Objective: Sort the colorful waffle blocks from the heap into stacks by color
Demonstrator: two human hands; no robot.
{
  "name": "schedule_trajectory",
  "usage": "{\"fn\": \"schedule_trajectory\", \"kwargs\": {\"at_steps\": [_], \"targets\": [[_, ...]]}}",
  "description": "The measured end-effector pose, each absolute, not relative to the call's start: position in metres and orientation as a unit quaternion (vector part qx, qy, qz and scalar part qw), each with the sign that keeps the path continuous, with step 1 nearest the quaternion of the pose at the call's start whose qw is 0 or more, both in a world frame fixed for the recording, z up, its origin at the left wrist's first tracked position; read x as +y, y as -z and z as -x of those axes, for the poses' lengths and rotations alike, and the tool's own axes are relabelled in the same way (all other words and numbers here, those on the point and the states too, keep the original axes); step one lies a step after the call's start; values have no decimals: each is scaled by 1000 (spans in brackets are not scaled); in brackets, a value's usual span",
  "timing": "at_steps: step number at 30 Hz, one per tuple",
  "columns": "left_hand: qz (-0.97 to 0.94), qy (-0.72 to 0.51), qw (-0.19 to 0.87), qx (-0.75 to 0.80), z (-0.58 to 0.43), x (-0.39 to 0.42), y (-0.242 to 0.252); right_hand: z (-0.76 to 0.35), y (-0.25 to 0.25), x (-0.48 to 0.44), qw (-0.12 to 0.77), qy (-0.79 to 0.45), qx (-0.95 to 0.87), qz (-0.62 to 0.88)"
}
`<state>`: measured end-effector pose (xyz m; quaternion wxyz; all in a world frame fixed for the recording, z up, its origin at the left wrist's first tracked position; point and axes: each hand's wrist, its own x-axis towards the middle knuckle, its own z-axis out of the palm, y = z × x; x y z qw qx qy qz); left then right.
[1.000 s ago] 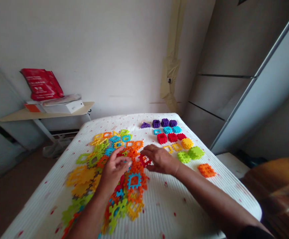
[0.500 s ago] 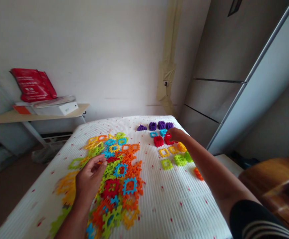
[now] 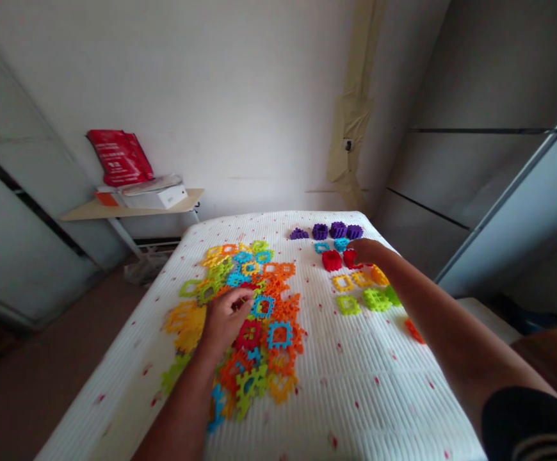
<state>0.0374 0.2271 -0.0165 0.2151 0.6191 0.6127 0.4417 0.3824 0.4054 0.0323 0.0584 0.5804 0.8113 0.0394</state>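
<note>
Red-flecked white cloth (image 3: 346,397) bears toothed pieces (image 3: 248,335) near a wall (image 3: 269,115).

You seem to be in a room of a home: bright plastic toy pieces (image 3: 280,334) are spread over a cloth-covered surface (image 3: 326,397). Beyond that surface you face a plain wall (image 3: 240,96) with a taped-up socket (image 3: 348,145). A tall cupboard (image 3: 475,173) stands to its right; to its left, a small table (image 3: 84,212) carries a red bag (image 3: 121,158) and a white box (image 3: 158,197).
</note>
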Motion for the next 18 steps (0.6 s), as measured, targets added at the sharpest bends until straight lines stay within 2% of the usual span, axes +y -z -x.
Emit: {"fn": "schedule_trajectory", "kwargs": {"at_steps": [3,6,12,15,18], "targets": [[-694,-355,226,585,-42,223,14,-375,-37,387,33,-61,818,-572],[-748,-280,218,561,-46,218,10,-358,-33,350,-42,-89,845,-525],[-797,-160,163,559,-61,209,6,-314,15,264,-112,-35,929,-351],[-806,-113,130,566,-69,206,4,-302,40,245,-125,-33,942,-311],[-798,-109,142,575,-74,204,3,-298,54,244,-147,-45,943,-296]]}}
